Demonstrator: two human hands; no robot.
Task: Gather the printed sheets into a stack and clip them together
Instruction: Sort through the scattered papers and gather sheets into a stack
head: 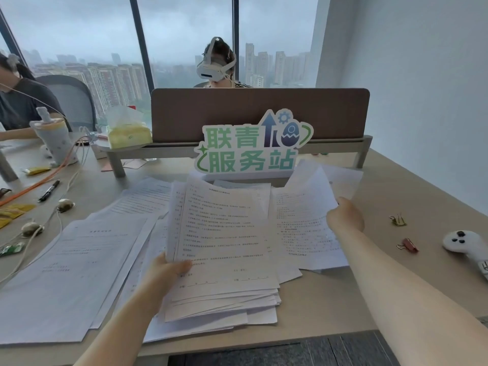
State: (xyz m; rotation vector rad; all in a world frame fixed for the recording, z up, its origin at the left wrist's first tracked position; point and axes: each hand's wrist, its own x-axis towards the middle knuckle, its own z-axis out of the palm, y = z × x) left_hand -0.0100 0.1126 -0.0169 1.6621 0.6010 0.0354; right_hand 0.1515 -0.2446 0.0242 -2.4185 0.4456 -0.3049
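Observation:
My left hand [169, 270] grips the left edge of a rough stack of printed sheets [224, 247], lifted and tilted over the desk. My right hand [344, 217] holds several more sheets [309, 207] by their right edge, raised to the right of the stack. Other printed sheets [79, 260] lie spread over the desk on the left and under the stack. A gold binder clip [398, 220] and a red binder clip [408, 245] lie on the desk to the right, apart from both hands.
A green-lettered sign [250, 149] stands behind the papers, before a brown divider [258, 112]. A black marker [49, 190], cables, earbuds and a covered cup [55, 141] sit at left. A white toy [467, 245] lies far right. Two other people sit beyond.

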